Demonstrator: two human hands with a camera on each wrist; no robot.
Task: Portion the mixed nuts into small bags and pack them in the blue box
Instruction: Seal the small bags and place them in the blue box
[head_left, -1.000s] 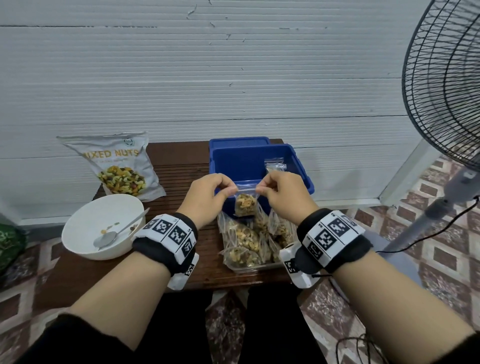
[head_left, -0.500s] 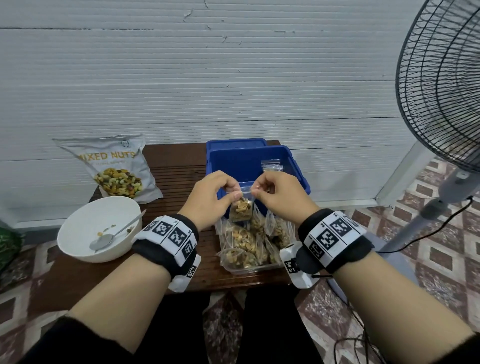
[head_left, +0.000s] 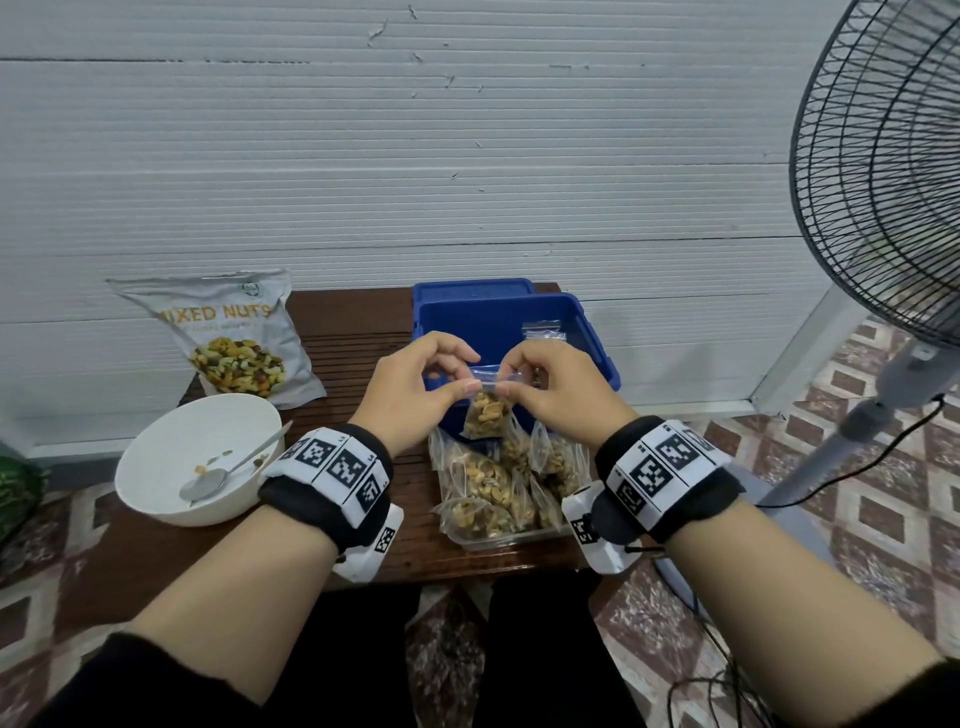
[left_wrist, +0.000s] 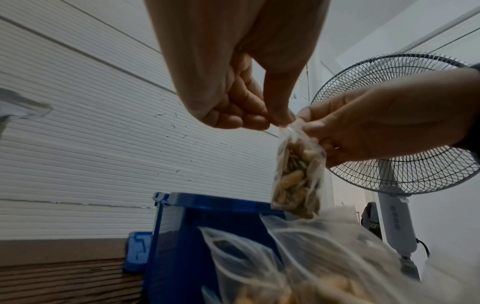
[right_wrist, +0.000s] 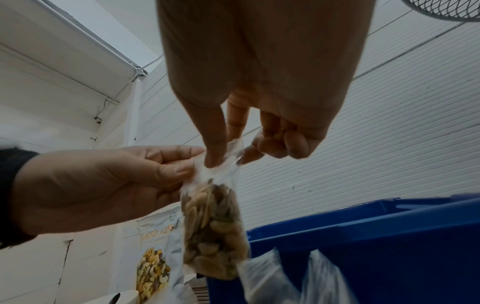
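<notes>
Small bag (head_left: 487, 413) raised slightly — left hand (head_left: 415, 387), right hand (head_left: 550, 387) grip pinching top; right-wrist view alone shows thumb pressing seal.

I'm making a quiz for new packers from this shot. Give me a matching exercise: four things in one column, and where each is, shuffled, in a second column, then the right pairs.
Things:
1. small bag of nuts
2. spoon
3. mixed nuts pouch
4. blue box

Places:
A. in the white bowl
B. at the table's far edge, beyond the filled bags
C. leaning against the wall, far left
D. pinched at its top by the left hand and the right hand

Pairs: 1-D, 2-A, 3-C, 4-B
</notes>
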